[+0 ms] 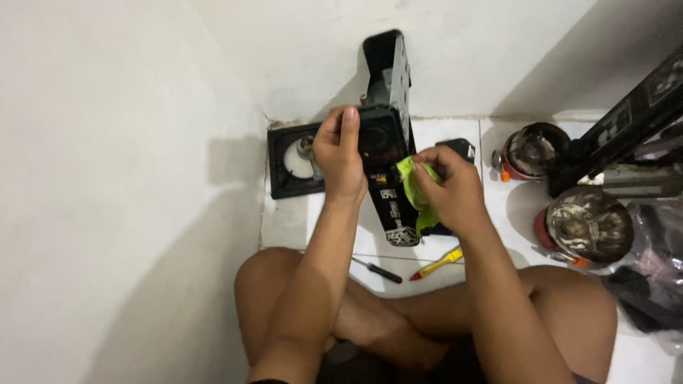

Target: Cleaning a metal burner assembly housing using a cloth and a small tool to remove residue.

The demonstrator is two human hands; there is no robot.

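The left hand (340, 153) is gripping a black stove (388, 135), standing it on end near the floor's back wall, while right-hand fingers (430, 171) are pinching a green cloth (416, 190) against it (screwdrivers (413, 269) nearby); a loose grip could topple it.

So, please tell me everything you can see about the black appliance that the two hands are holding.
The black appliance is a flat, box-like metal body, apparently a portable stove, stood on edge on the white tiled floor near the wall corner. Its upper end rises against the wall; its lower end carries pale markings. The left hand grips its side at a round opening. The right hand presses a green cloth against its face. A square black burner plate lies behind it.
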